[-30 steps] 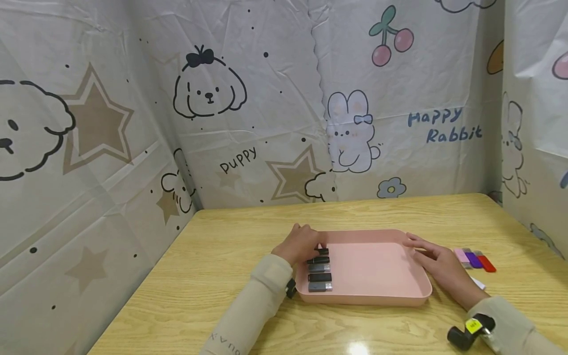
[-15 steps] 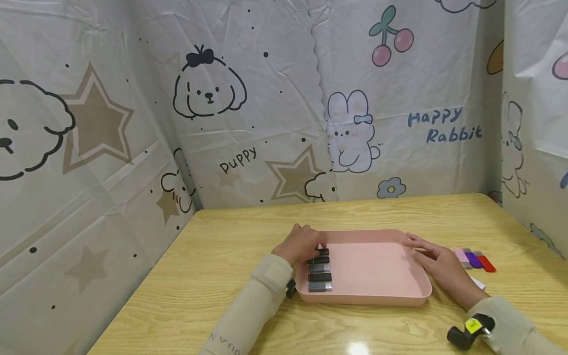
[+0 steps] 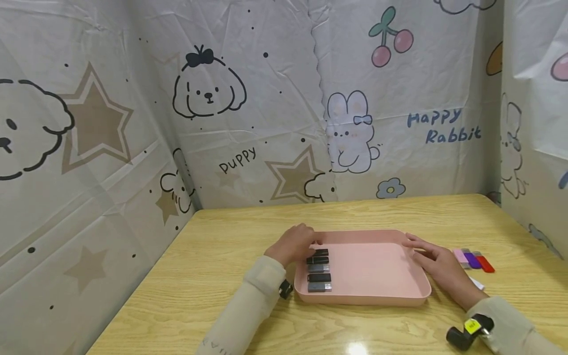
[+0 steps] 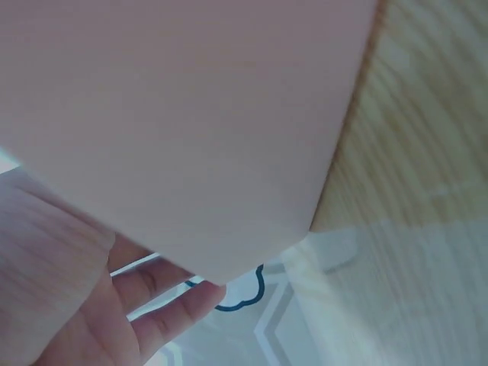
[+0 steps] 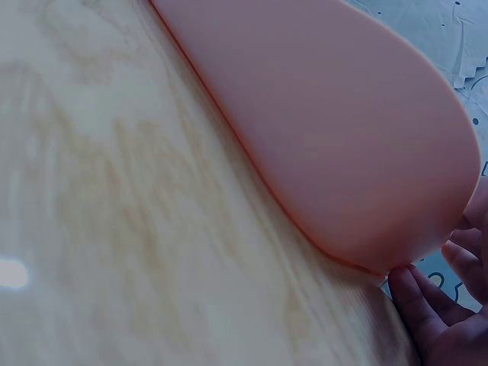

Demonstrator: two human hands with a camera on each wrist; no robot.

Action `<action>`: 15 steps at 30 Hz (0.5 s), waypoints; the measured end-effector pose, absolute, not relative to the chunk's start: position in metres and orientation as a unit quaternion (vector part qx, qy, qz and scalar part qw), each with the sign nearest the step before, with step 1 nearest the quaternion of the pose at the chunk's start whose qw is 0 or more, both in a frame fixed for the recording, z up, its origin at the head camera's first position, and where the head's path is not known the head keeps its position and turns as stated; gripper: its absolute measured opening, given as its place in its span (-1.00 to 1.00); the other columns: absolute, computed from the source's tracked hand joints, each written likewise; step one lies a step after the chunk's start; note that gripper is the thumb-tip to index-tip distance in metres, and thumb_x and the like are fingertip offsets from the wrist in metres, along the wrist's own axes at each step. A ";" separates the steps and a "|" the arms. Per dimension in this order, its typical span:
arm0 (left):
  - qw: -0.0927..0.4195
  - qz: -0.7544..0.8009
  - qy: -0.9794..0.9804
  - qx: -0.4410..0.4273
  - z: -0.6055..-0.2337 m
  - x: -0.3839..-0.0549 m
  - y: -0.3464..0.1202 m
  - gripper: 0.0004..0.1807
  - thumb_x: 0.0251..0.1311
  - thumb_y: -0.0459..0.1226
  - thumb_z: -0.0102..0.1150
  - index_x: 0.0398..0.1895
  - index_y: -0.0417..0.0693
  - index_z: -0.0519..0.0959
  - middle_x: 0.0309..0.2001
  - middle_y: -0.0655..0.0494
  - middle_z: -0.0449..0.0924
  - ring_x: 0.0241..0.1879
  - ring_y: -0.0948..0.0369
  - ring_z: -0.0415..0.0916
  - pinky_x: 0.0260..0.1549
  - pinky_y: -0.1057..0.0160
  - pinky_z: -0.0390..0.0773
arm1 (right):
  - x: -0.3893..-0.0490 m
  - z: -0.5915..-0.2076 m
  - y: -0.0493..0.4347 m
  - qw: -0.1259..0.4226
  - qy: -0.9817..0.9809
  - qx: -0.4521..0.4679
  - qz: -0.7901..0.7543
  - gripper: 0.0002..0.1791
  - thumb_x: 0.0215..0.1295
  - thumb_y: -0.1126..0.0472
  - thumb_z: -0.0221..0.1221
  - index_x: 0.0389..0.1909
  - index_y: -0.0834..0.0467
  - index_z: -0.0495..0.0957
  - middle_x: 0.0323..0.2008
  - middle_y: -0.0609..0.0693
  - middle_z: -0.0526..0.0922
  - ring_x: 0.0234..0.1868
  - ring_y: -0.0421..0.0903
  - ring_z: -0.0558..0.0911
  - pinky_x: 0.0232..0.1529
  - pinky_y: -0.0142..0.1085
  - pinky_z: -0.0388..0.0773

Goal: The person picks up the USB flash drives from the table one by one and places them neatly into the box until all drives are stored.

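A pink tray [image 3: 372, 268] lies on the table. Along its left side several USB sticks are lined up in a column, including a black USB stick [image 3: 319, 277] and a grey USB stick [image 3: 317, 287] at the near end. My left hand [image 3: 295, 244] reaches over the tray's back left, its fingertips just beside the farthest black stick [image 3: 321, 252]; that stick's left end is hidden. In the left wrist view, fingers [image 4: 183, 309] show past the tray wall. My right hand [image 3: 441, 264] rests at the tray's right rim with fairly straight fingers [image 5: 415, 297] touching it.
Right of the tray, on the wooden table [image 3: 222, 256], lie a pink stick [image 3: 461, 258], a purple stick [image 3: 472, 260] and a red stick [image 3: 485, 263] side by side. A white object [image 3: 478, 283] is partly covered by the right forearm. Printed sheets [image 3: 284, 98] enclose the table.
My left hand has shifted slightly left, uncovering more of the farthest black stick. The right hand stays at the tray's rim, and the sticks keep their places.
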State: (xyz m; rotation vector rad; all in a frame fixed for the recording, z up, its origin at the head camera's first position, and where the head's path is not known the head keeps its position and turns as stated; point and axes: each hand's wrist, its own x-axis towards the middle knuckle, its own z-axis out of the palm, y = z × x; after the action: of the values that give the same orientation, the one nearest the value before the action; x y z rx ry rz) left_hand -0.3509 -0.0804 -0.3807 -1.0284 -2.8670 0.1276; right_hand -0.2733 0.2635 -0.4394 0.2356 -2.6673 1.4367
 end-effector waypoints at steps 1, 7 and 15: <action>0.044 0.037 -0.941 -0.335 -0.380 -0.350 -0.082 -0.79 0.19 -0.26 0.31 -0.11 0.15 0.65 -0.22 0.21 0.64 -0.23 0.26 0.50 -0.15 0.27 0.52 | -0.273 -0.440 0.264 0.051 -0.877 0.076 0.471 -0.45 0.44 -0.10 0.02 0.32 0.10 0.40 0.46 0.10 0.14 0.37 0.24 0.24 0.23 0.07 0.27; 0.041 0.006 -0.943 -0.329 -0.379 -0.342 -0.091 -0.75 0.19 -0.25 0.31 -0.06 0.16 0.65 -0.16 0.18 0.62 -0.20 0.26 0.45 -0.11 0.27 0.50 | -0.273 -0.440 0.264 0.053 -0.875 0.074 0.475 -0.45 0.44 -0.10 0.02 0.32 0.11 0.40 0.46 0.09 0.14 0.38 0.26 0.22 0.24 0.10 0.25; 0.067 -0.057 -0.937 -0.337 -0.374 -0.331 -0.110 -0.70 0.19 -0.22 0.31 0.01 0.07 0.64 -0.04 0.10 0.59 -0.03 0.16 0.46 0.00 0.19 0.49 | -0.274 -0.441 0.264 0.053 -0.875 0.070 0.476 -0.44 0.43 -0.11 0.02 0.31 0.10 0.41 0.46 0.09 0.13 0.39 0.26 0.20 0.24 0.13 0.24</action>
State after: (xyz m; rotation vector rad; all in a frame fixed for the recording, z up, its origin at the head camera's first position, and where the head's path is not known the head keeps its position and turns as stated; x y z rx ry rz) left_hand -0.3312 -0.1099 -0.3741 -1.0170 -2.8250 -0.1708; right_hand -0.2740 0.2639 -0.4414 0.2125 -2.6591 1.4477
